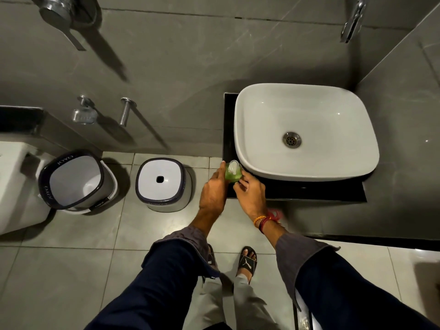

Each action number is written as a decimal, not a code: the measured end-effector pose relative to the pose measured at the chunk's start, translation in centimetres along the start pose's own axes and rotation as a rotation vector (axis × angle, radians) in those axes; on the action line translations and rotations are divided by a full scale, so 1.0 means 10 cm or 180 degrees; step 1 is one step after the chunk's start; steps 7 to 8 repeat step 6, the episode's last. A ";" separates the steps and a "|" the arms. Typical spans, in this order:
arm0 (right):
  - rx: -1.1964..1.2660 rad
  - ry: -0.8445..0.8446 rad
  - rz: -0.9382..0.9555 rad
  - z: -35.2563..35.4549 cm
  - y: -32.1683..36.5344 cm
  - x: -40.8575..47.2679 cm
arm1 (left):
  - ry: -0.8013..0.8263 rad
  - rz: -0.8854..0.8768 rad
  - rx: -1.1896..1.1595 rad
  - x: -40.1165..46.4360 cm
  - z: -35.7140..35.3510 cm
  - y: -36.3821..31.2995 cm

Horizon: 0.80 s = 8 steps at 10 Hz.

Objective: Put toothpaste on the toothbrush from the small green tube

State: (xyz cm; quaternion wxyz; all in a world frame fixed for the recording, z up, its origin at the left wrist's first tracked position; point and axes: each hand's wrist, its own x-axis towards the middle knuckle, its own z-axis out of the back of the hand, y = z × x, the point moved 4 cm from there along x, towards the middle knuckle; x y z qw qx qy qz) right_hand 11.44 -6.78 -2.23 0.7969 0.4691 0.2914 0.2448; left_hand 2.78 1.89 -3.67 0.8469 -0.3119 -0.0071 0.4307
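A small green container (232, 175) stands on the front left corner of the black counter (309, 191), just left of the white basin (262, 120). Something clear or white (234, 165) sticks out of its top; I cannot tell whether it is the toothbrush or the tube. My left hand (213, 189) wraps the container's left side, with one finger stretched up along it. My right hand (250, 192) is at its lower right with curled fingers touching it. No separate toothbrush shows.
The basin has a metal drain (292, 139), and a tap (352, 22) is on the wall above. On the tiled floor to the left stand an open white bucket (76, 179) and a white stool (163, 181). A toilet (14, 184) is at far left.
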 end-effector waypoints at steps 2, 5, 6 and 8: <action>-0.0091 -0.0080 0.0086 -0.03 -0.01 0.05 | -0.0020 -0.0150 0.0083 0.09 0.07 -0.02; -0.0904 -0.0720 0.1087 0.55 0.84 0.07 | 0.0107 -0.1052 0.1037 0.19 0.85 -0.13; -0.1136 -0.0984 0.1797 0.99 1.60 0.25 | -0.0144 -0.1498 0.1528 0.36 1.53 -0.34; -0.1136 -0.0984 0.1797 0.99 1.60 0.25 | -0.0144 -0.1498 0.1528 0.36 1.53 -0.34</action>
